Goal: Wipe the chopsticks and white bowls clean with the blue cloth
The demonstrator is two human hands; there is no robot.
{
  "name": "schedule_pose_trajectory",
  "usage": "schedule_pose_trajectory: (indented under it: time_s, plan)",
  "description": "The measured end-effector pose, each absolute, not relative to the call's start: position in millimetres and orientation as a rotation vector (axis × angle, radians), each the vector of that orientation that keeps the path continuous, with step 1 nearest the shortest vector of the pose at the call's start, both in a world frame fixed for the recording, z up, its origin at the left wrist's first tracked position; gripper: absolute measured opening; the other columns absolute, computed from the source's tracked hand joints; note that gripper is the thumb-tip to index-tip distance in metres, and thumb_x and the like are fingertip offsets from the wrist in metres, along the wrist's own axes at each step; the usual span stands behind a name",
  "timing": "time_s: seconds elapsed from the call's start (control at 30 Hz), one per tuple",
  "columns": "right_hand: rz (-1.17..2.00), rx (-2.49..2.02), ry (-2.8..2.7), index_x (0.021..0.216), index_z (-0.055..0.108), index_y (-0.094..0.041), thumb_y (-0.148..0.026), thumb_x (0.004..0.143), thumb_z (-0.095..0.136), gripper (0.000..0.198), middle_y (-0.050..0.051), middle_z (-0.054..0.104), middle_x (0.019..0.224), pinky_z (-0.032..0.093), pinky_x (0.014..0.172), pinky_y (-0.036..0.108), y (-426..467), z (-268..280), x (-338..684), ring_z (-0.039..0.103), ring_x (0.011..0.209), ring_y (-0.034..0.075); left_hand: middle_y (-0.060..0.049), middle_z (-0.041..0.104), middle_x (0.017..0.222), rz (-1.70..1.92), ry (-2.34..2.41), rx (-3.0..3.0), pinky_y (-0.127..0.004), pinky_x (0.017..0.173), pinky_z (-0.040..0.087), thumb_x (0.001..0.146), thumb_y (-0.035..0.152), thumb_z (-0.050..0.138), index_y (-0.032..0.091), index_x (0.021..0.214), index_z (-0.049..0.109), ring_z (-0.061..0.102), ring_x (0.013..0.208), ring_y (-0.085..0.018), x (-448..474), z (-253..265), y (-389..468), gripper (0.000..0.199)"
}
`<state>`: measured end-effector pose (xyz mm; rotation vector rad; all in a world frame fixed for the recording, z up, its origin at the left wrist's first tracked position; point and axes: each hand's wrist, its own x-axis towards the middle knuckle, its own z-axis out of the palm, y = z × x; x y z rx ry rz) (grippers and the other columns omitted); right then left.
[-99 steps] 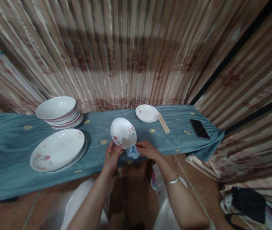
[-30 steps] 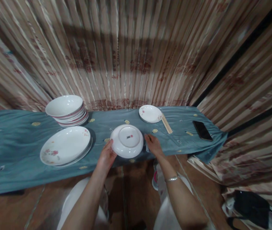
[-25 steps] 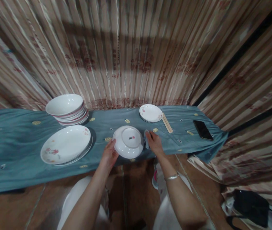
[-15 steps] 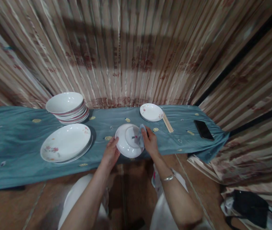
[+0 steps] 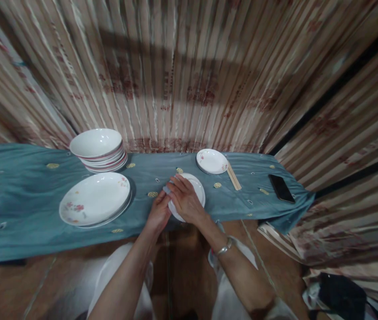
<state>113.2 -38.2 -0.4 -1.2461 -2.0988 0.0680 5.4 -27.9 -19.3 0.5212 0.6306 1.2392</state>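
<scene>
Small dish (image 5: 198,188) held just below frame center, over the teal tablecloth (image 5: 155,171). Left rim clamped by left hand (image 5: 159,213); blue cloth (image 5: 166,190) pinned under fingers of right hand (image 5: 186,201), mostly hidden. Large plates (image 5: 97,198) stacked at mid-left, bowls (image 5: 97,144) stacked just above them in frame. Small plates (image 5: 211,160) and chopsticks (image 5: 233,176) seen right of center, phone (image 5: 281,188) farther right.

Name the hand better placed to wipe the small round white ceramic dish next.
Probably the right hand: it lies across the dish, holding a light-blue cloth. The left hand grips the dish's left edge.
</scene>
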Motion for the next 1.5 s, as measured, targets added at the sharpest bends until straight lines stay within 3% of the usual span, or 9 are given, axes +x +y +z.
schedule_pose_trajectory:
  time_s: [0.27, 0.6, 0.77, 0.93, 1.2, 1.5]
  plan:
    - [0.116, -1.308, -2.05, 0.115, 0.062, -0.016, -0.027, 0.095, 0.032, 0.038, 0.012, 0.06, 0.123, 0.032, 0.108, 0.044, 4, 8, 130, 0.046, 0.124, 0.022, -0.005, 0.073, 0.083, 1.208, 0.63, 0.546, -0.03, 0.077, 0.052, 0.061, 0.026, 0.078, 0.015, 0.094, 0.069, 0.067, 0.088, -0.022, 4, -15, -30, 0.036]
    - [0.386, -1.313, -1.611, 0.11, 0.063, -0.021, -0.04, 0.093, 0.036, 0.037, 0.013, 0.064, 0.112, 0.037, 0.104, 0.045, 11, -26, 169, 0.056, 0.111, 0.025, -0.005, 0.072, 0.076, 1.21, 0.693, 0.523, -0.031, 0.075, 0.052, 0.058, 0.027, 0.08, 0.014, 0.087, 0.069, 0.067, 0.083, -0.022, 4, -17, -27, 0.034]
    - [0.478, -1.468, -1.366, 0.113, 0.062, -0.017, -0.045, 0.091, 0.037, 0.043, 0.016, 0.064, 0.115, 0.039, 0.101, 0.049, 1, -50, 182, 0.058, 0.11, 0.028, -0.004, 0.072, 0.074, 1.206, 0.713, 0.491, -0.027, 0.068, 0.052, 0.057, 0.025, 0.081, 0.012, 0.09, 0.07, 0.066, 0.069, -0.017, 4, -22, -22, 0.037]
    - [0.453, -1.483, -1.366, 0.124, 0.055, -0.017, -0.047, 0.092, 0.036, 0.048, 0.013, 0.058, 0.127, 0.034, 0.108, 0.045, -9, -63, 183, 0.051, 0.122, 0.024, -0.006, 0.073, 0.076, 1.221, 0.75, 0.464, -0.025, 0.066, 0.052, 0.058, 0.023, 0.081, 0.012, 0.088, 0.07, 0.066, 0.068, -0.016, 5, -26, -15, 0.034]
    - [0.292, -1.572, -1.58, 0.142, 0.035, -0.012, -0.046, 0.094, 0.035, 0.059, 0.017, 0.028, 0.151, 0.025, 0.112, 0.053, -32, -68, 171, 0.023, 0.14, 0.027, -0.005, 0.073, 0.073, 1.253, 0.789, 0.409, -0.026, 0.067, 0.055, 0.063, 0.017, 0.077, 0.011, 0.087, 0.069, 0.067, 0.066, -0.016, 8, -26, -2, 0.026]
    - [0.044, -1.469, -1.959, 0.145, 0.027, -0.009, -0.038, 0.096, 0.032, 0.057, 0.016, 0.029, 0.151, 0.026, 0.113, 0.05, -49, -46, 146, 0.014, 0.143, 0.025, -0.007, 0.074, 0.083, 1.271, 0.788, 0.464, -0.027, 0.073, 0.055, 0.072, 0.016, 0.069, 0.015, 0.089, 0.069, 0.069, 0.083, -0.021, 14, -21, -3, 0.017]
